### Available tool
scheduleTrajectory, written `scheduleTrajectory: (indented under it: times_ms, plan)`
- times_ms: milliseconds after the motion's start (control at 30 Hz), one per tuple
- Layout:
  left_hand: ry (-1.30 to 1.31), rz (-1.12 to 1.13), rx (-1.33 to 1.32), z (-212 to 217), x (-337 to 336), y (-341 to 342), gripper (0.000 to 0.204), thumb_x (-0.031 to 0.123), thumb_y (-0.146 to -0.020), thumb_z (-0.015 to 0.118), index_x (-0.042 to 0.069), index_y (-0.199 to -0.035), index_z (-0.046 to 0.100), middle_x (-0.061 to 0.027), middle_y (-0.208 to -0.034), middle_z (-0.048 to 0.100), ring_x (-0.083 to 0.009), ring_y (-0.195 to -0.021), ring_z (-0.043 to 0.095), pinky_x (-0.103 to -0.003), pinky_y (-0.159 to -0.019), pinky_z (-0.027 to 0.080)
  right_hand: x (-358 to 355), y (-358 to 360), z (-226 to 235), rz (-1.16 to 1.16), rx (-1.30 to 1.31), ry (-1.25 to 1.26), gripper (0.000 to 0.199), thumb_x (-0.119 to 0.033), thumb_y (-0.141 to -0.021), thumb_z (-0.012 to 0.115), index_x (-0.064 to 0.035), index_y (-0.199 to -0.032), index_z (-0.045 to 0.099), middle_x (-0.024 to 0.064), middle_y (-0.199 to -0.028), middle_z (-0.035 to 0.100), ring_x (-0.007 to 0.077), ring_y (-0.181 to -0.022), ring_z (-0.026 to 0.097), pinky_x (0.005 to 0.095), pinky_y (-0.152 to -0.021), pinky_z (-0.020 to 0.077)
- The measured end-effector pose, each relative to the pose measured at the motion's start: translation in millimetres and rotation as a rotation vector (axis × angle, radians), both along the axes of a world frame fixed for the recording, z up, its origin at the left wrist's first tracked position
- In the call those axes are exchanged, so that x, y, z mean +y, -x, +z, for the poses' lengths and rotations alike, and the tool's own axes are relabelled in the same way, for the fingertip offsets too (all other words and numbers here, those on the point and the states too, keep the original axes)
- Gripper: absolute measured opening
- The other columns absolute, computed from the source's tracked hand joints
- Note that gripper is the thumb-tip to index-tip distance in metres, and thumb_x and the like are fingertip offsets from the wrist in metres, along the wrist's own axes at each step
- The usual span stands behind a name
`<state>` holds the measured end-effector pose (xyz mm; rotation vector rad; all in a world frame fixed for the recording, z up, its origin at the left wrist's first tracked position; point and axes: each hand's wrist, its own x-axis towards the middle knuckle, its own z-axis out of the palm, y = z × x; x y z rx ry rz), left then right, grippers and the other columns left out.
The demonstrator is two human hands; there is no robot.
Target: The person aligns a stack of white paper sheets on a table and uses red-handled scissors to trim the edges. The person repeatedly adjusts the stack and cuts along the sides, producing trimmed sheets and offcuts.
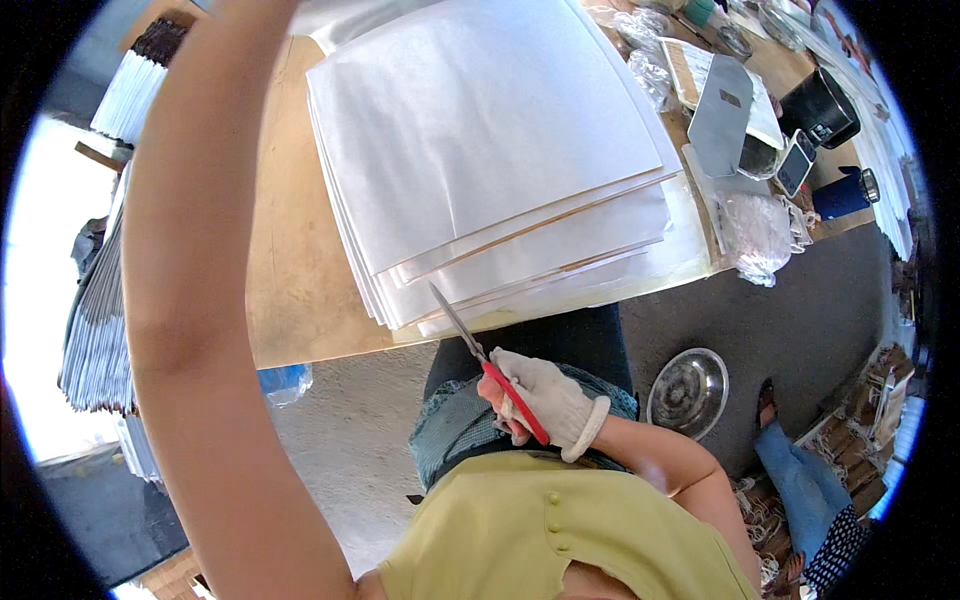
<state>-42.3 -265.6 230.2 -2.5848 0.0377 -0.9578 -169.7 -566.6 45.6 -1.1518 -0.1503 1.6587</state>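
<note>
My right hand (560,400), in a whitish work glove with reddish fingers, is closed around a pair of red-handled scissors (515,400). Their long narrow blades point up and left, with the tip by the near edge of a stack of large white sheets (480,130). The sheets lie on a wooden table (290,270), their near edges slightly fanned out. My bare left arm reaches up along the left side and past the top of the picture, so the left hand is out of sight.
At the table's right are a grey metal plate (720,115), a phone (796,163), a black container (820,110), a dark blue bottle (845,195) and a clear plastic bag (757,235). A metal basin (688,393) stands on the floor. Another person's jeans-clad leg (805,480) shows lower right.
</note>
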Motion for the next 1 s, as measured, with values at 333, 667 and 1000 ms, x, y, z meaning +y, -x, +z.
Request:
scheduleTrajectory:
  times_ms: [333,667,1000]
  plan:
    - [0.457,-0.270,0.367,-157,-38,37,0.034,0.026,-0.081,0.068,0.012,-0.112,0.066,-0.0153,-0.105,0.064,-0.0289,-0.095,0.063,-0.043,-0.088,0.048,-7,-66,7,-0.435,0.075,-0.195,0.076,-0.074,-0.090,0.033,-0.0022,-0.107,0.054,0.0022,-0.069,0.049,0.0183,-0.054,0.049,0.0329,-0.053,0.0424]
    - [0.645,0.015,0.542,-165,-97,65,0.047,0.036,-0.077,0.074,0.011,-0.114,0.062,-0.0107,-0.108,0.057,-0.0307,-0.101,0.055,-0.042,-0.089,0.045,2,-99,-12,-0.465,0.126,-0.274,0.086,-0.083,-0.081,0.036,-0.0016,-0.101,0.056,0.0078,-0.068,0.053,0.0232,-0.058,0.056,0.0370,-0.057,0.0474]
    - [0.604,0.077,0.558,-166,-103,59,0.057,0.038,-0.072,0.077,0.014,-0.121,0.059,-0.0112,-0.109,0.057,-0.0312,-0.102,0.056,-0.042,-0.087,0.047,4,-98,-20,-0.478,0.264,-0.223,0.082,-0.080,-0.083,0.037,-0.0021,-0.095,0.058,0.0075,-0.067,0.054,0.0228,-0.056,0.057,0.0355,-0.054,0.0483]
